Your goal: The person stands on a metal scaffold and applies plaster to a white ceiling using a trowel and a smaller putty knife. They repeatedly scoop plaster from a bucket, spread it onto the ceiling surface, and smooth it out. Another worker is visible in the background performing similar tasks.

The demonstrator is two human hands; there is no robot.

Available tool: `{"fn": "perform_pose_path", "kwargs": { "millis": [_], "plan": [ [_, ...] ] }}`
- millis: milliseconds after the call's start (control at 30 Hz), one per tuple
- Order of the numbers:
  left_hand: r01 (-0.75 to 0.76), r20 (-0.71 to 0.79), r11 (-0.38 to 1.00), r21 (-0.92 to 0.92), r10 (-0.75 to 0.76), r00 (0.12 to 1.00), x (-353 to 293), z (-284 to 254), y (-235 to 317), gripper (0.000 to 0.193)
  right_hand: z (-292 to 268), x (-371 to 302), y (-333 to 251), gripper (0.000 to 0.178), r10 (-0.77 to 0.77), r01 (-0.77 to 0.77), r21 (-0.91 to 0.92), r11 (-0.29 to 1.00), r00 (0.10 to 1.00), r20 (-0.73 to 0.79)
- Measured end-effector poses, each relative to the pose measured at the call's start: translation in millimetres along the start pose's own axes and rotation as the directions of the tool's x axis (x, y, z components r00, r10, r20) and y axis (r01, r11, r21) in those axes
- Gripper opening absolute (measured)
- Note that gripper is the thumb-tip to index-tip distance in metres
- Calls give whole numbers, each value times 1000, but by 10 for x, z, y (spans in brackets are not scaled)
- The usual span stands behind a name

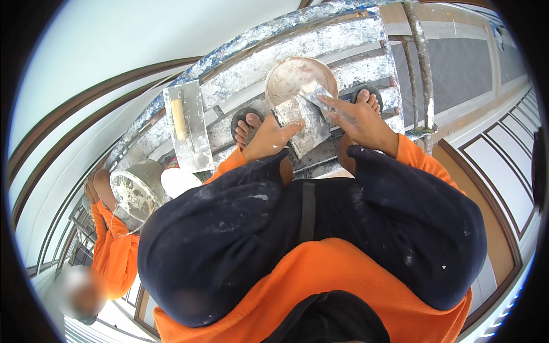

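My left hand (270, 137) is closed on the edge of a flat, squarish plate (309, 127) smeared with white and grey plaster, thumb on top. In my right hand (361, 121) is a putty knife (313, 91), its whitened blade pointing up and left. The knife lies close over the plate's upper edge; whether they touch I cannot tell. Just beyond both hands, between my sandalled feet, stands a round tub (286, 71) with pale residue inside. White smears mark the fingers of my right hand.
Paint-spattered scaffold planks (240, 86) carry my feet. To the left lie a steel finishing trowel (197, 128) with a wooden handle, a plaster-caked bucket (150, 171) and a white round object (178, 182). A person in orange (117, 257) is beyond the bucket. A scaffold post (422, 68) rises at right.
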State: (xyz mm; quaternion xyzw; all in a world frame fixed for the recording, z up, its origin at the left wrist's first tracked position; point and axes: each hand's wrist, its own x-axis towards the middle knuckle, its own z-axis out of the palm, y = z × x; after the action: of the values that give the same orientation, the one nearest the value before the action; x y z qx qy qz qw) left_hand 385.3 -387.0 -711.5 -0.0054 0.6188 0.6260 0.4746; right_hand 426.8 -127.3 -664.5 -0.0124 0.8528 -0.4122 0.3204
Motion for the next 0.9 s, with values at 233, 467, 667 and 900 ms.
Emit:
{"fn": "perform_pose_path", "kwargs": {
  "millis": [233,467,667,900],
  "plan": [
    [-489,197,673,555,465,863,-83,-316,295,29,-415,-167,133,44,-200,227,224,948,970,-140],
    [-608,514,70,791,462,722,-153,-472,577,23,-624,-312,-211,42,-120,74,157,985,944,308],
    [-730,652,-11,683,458,604,-156,-374,519,18,-434,-213,-223,43,-38,13,90,996,960,279],
    [-841,750,34,540,433,500,-172,-335,381,17,-192,37,55,46,-18,6,71,997,984,180]
  ]
}}
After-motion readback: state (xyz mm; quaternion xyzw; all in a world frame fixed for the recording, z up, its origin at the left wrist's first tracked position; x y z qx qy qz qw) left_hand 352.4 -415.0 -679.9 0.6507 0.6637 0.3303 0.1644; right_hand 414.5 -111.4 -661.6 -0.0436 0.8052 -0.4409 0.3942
